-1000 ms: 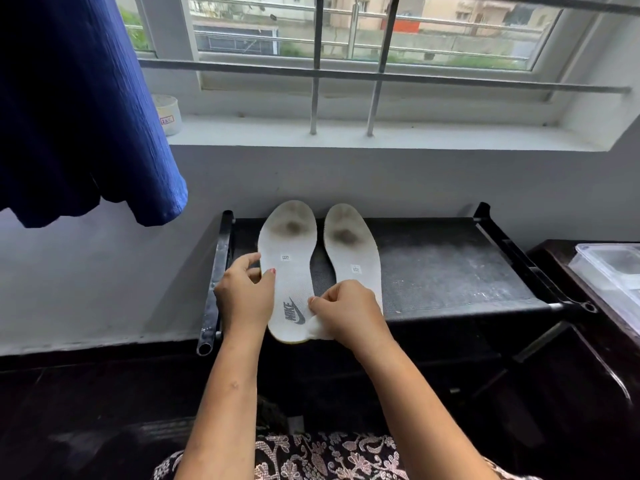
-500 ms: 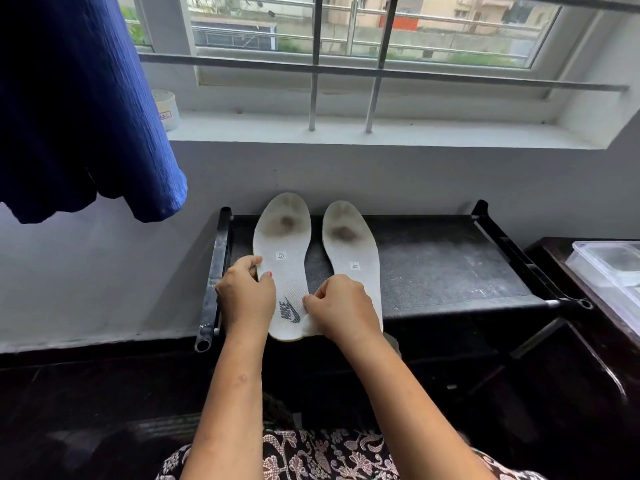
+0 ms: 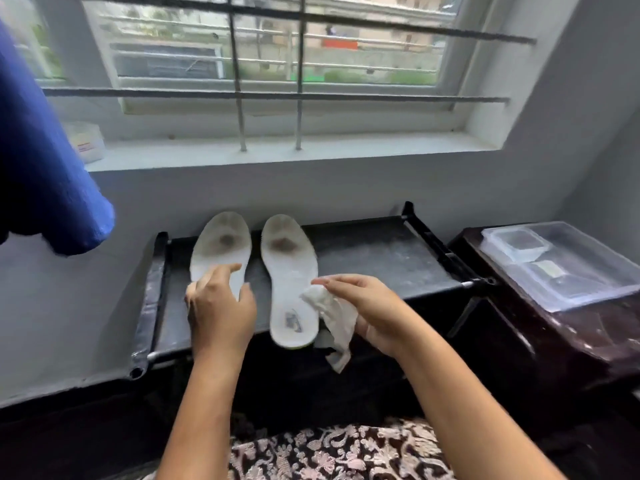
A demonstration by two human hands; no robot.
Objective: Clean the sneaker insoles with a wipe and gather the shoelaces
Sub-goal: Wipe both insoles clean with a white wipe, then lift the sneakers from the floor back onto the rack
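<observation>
Step in hand, by appearance: wiping the insoles. The left insole (image 3: 221,254) lies at the left end of the black rack (image 3: 381,251) and the right insole (image 3: 291,271) lies nearer the rack's middle, each with a dark stain toward the rack's back edge. The right hand (image 3: 370,306) pinches a crumpled wipe (image 3: 334,315) at the rack's front edge, while the left hand (image 3: 220,308), fingers loose and grasping nothing, is over the left insole; contact cannot be confirmed. The next move likely calls for steadying one insole and drawing the wipe across its stain; no shoelaces show on the rack.
</observation>
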